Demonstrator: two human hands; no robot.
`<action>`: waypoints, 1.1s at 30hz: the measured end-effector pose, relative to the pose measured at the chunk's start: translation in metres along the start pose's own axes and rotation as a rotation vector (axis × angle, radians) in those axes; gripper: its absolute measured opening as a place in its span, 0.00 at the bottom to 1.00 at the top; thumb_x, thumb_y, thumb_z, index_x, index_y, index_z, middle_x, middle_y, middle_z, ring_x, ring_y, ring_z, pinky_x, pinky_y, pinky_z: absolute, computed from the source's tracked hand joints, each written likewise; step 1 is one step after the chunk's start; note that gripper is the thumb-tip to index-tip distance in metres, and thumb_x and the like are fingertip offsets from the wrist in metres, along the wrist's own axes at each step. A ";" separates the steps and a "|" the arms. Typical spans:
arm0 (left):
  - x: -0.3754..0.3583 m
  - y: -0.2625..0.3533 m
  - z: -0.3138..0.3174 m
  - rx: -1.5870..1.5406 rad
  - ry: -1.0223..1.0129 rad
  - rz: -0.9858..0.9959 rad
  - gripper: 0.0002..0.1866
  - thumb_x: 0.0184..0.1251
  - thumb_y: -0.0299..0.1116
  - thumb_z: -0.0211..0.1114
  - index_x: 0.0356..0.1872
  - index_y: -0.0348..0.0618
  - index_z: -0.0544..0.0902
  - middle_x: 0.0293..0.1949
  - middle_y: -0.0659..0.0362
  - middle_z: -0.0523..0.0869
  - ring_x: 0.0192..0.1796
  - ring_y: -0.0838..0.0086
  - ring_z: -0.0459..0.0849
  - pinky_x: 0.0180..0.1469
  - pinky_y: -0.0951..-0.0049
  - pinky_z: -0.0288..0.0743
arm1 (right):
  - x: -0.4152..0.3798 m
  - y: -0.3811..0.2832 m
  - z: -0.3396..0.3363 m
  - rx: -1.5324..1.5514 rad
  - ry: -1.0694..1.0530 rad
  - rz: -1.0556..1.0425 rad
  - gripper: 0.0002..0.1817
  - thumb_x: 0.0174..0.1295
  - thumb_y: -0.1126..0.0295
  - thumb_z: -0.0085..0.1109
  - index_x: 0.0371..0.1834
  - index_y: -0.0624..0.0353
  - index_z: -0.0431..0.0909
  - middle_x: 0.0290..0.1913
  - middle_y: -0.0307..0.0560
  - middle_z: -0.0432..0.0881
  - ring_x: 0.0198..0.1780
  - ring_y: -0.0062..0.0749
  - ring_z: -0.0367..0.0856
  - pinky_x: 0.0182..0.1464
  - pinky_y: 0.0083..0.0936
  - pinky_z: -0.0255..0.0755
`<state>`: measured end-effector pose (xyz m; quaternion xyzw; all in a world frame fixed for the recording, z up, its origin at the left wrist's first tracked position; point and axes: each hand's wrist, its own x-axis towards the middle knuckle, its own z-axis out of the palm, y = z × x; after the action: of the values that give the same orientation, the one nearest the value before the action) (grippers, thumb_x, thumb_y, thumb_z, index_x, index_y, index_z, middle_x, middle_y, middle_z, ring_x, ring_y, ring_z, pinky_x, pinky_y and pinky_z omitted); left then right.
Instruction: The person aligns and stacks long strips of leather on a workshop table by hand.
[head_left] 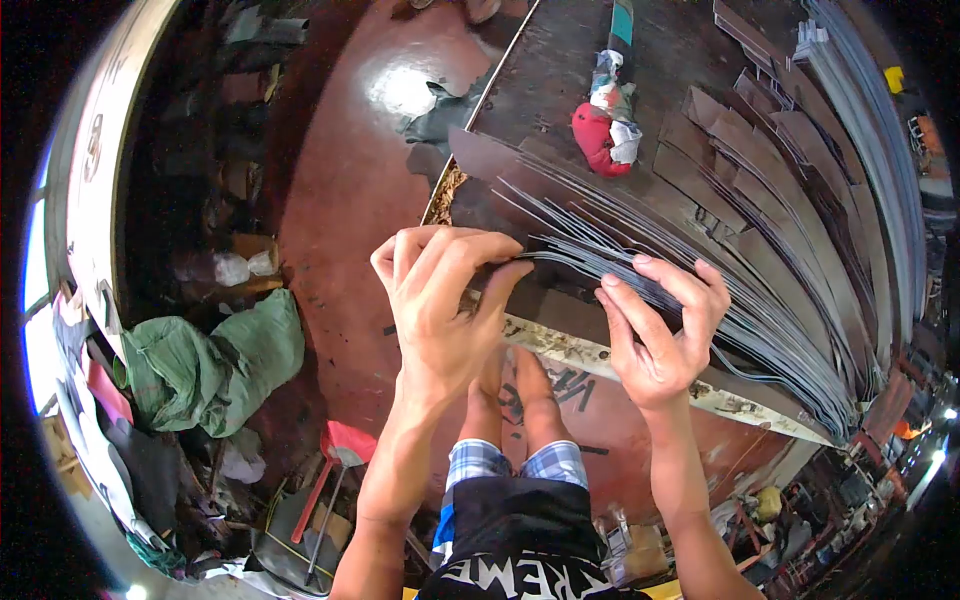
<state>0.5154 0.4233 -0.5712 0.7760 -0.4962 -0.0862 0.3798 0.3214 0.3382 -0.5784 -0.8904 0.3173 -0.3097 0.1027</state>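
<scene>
A fanned bundle of thin, dark grey flexible strips (pixel 760 335) lies along the near edge of the table, its loose ends spread toward the left. My left hand (pixel 440 300) pinches the tip of a few strips between thumb and fingers, close to the table's left corner. Farther right along the same bundle, my right hand (pixel 665 335) is closed with thumb and fingertips on the strips. The strip ends inside the left pinch are mostly hidden by the fingers.
Stacks of brown sheets (pixel 745 170) and long grey strips (pixel 885 150) cover the table's right side. A cloth-wrapped tool (pixel 608 110) with a red end lies at the back. On the floor are a green sack (pixel 215 360) and a red dustpan (pixel 348 442).
</scene>
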 end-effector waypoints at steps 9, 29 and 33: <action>-0.011 -0.018 -0.005 -0.072 -0.039 0.173 0.14 0.49 0.27 0.77 0.39 0.55 0.89 0.40 0.68 0.86 0.46 0.67 0.79 0.57 0.60 0.64 | -0.007 -0.002 -0.004 -0.023 -0.031 0.025 0.20 0.50 0.73 0.76 0.49 0.42 0.92 0.50 0.35 0.84 0.50 0.29 0.76 0.63 0.43 0.67; -0.003 -0.009 -0.016 -0.153 0.190 -0.116 0.04 0.68 0.22 0.70 0.41 0.40 0.89 0.45 0.63 0.89 0.45 0.78 0.83 0.48 0.75 0.78 | -0.024 0.024 -0.031 -0.050 -0.037 0.032 0.17 0.47 0.65 0.83 0.42 0.44 0.89 0.37 0.30 0.81 0.40 0.30 0.74 0.51 0.37 0.62; 0.003 -0.001 -0.026 -0.141 0.332 -0.394 0.04 0.69 0.22 0.69 0.41 0.40 0.89 0.38 0.66 0.88 0.40 0.85 0.79 0.41 0.82 0.69 | -0.022 0.028 -0.030 -0.004 -0.026 0.034 0.18 0.45 0.64 0.84 0.40 0.44 0.89 0.37 0.29 0.81 0.40 0.30 0.74 0.52 0.37 0.62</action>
<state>0.5312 0.4343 -0.5533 0.8326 -0.2593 -0.0642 0.4852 0.2757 0.3308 -0.5766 -0.8891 0.3314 -0.2957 0.1102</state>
